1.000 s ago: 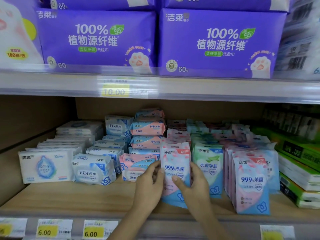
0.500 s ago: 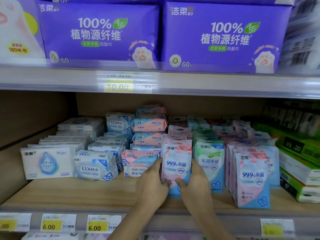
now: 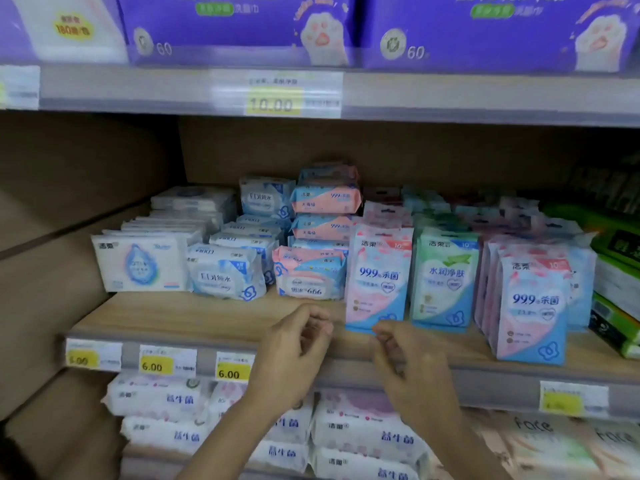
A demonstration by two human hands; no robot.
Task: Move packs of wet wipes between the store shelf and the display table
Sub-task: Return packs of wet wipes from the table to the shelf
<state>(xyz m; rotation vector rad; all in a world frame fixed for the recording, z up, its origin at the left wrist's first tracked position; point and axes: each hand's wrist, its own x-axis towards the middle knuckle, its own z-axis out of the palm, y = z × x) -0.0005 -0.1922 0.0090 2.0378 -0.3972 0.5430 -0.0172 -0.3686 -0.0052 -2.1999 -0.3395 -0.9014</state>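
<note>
Both hands (image 3: 349, 351) now off the pack (image 3: 379, 278), over shelf edge (image 3: 485, 375).

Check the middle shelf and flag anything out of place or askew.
Mostly tidy. The front pink-and-blue flat pack lies with its print upside down, unlike the same kind stacked behind it. The standing pink 99.9 pack sits upright, in line beside the green pack.

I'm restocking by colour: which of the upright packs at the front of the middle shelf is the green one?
The green pack, standing between two pink-and-blue packs, one on its left and one on its right; those carry "99.9" print, it does not.
</note>
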